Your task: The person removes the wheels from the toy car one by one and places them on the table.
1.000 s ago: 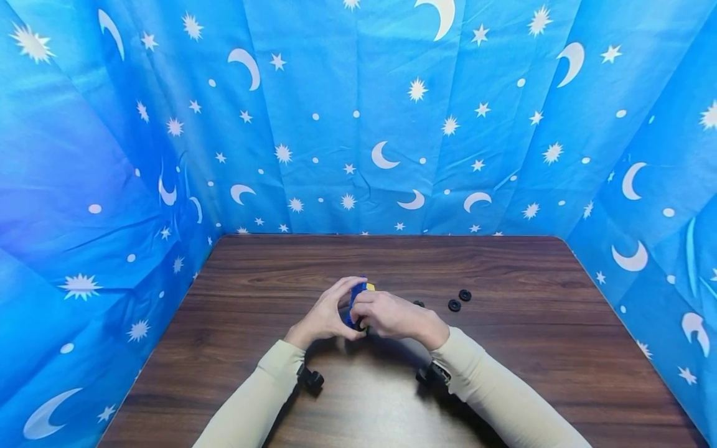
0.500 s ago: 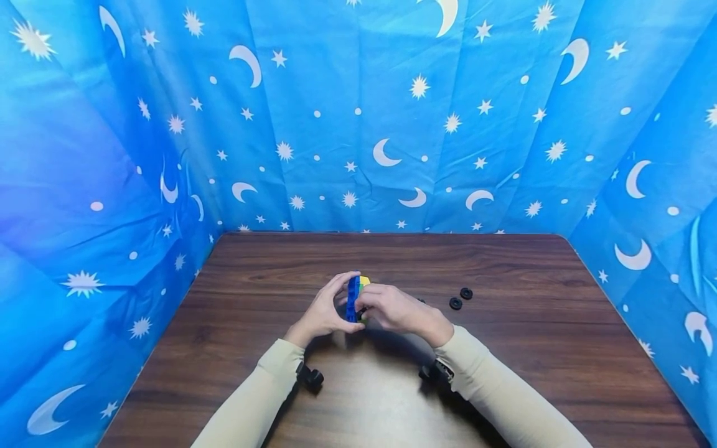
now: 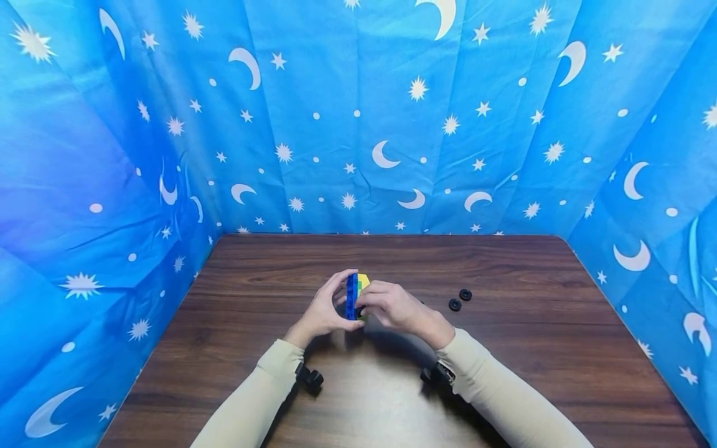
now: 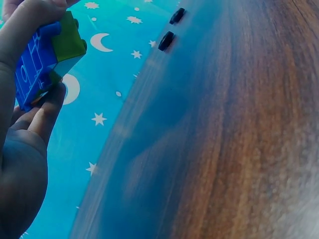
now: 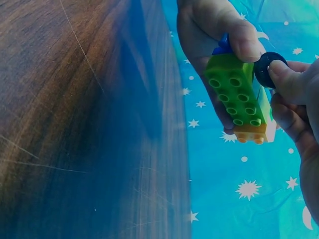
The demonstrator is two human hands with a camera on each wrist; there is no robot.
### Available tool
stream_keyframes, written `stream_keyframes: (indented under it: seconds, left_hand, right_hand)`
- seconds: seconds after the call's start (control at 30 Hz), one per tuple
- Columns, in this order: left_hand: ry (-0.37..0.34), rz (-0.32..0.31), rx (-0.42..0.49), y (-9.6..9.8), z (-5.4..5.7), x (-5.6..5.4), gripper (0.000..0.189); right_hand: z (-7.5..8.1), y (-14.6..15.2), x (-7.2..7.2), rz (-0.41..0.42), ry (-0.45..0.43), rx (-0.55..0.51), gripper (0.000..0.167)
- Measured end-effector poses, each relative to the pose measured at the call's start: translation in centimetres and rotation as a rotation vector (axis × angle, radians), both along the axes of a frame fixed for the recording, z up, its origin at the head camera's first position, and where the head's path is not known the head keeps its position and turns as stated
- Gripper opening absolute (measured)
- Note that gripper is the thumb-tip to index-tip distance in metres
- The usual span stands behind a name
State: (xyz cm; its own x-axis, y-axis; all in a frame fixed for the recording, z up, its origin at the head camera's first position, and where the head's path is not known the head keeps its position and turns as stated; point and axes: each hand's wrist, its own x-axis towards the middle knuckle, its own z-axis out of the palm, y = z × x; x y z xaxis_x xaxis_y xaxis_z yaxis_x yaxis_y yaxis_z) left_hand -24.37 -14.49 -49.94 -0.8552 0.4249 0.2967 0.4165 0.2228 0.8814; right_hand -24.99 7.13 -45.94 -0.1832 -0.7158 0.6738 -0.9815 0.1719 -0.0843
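Note:
My left hand (image 3: 323,314) grips a toy brick vehicle body (image 3: 351,297) at its two ends, thumb at the near end and fingers at the far one. The body is a blue base (image 4: 37,64) with a green brick (image 5: 233,84) and a yellow brick (image 5: 254,133) joined to it. The right hand (image 3: 394,306) pinches a small black wheel (image 5: 269,69) between thumb and fingers. That wheel sits against the side of the body; whether it is fixed there I cannot tell. In the head view the right fingers cover it.
Two loose black wheels (image 3: 465,295) (image 3: 455,305) lie on the brown wooden table (image 3: 532,348), to the right of the hands. A dark bit, mostly hidden, shows behind the right hand. Blue cloth (image 3: 358,124) with moons and stars hangs around the table's back and sides.
The brick body has shifted slightly left and turned, so more of its blue side and yellow brick shows. Both hands keep their hold.

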Motion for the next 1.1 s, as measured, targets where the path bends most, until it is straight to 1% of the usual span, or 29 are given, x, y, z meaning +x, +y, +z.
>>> stream_keyframes:
  seconds: [0.2, 0.23, 0.33, 0.37, 0.53, 0.6, 0.7, 0.8, 0.9, 1.1]
  left_hand:
    - [-0.030, -0.019, 0.006, 0.2, 2.4, 1.3, 0.096]
    - [-0.031, -0.022, 0.003, 0.2, 2.6, 1.4, 0.096]
    - [-0.042, -0.022, -0.006, 0.2, 2.9, 1.5, 0.096]
    - [-0.049, -0.021, -0.004, 0.2, 2.8, 1.5, 0.096]
    - [-0.032, -0.001, 0.011, 0.0, 0.6, 0.2, 0.097]
    - [-0.024, 0.008, 0.004, -0.1, -0.1, -0.2, 0.098]
    - [-0.045, 0.008, -0.014, 0.0, 0.2, -0.1, 0.098]
    - [-0.050, 0.000, -0.032, 0.1, 0.4, 0.0, 0.098]
    - [-0.037, -0.011, -0.032, 0.0, 0.4, 0.0, 0.098]
    - [-0.026, -0.001, -0.027, -0.3, -0.1, -0.2, 0.097]
  right_hand:
    - [-0.3, 0.0, 0.0, -0.001, 0.005, -0.028, 0.019]
    - [-0.3, 0.0, 0.1, -0.002, 0.007, -0.029, 0.019]
    - [-0.2, 0.0, 0.2, -0.001, 0.010, -0.031, 0.019]
    - [-0.2, 0.0, 0.2, -0.001, 0.012, -0.032, 0.020]
    - [-0.1, 0.1, 0.2, -0.007, 0.013, -0.036, 0.020]
    - [-0.2, 0.1, 0.1, -0.006, 0.013, -0.042, 0.020]
    - [-0.2, 0.2, 0.1, -0.001, 0.013, -0.058, 0.020]
    - [-0.2, 0.3, 0.0, 0.003, 0.021, -0.078, 0.021]
    - [-0.1, 0.5, -0.1, 0.002, 0.024, -0.092, 0.021]
    - [0.0, 1.0, -0.3, -0.010, -0.001, -0.096, 0.019]
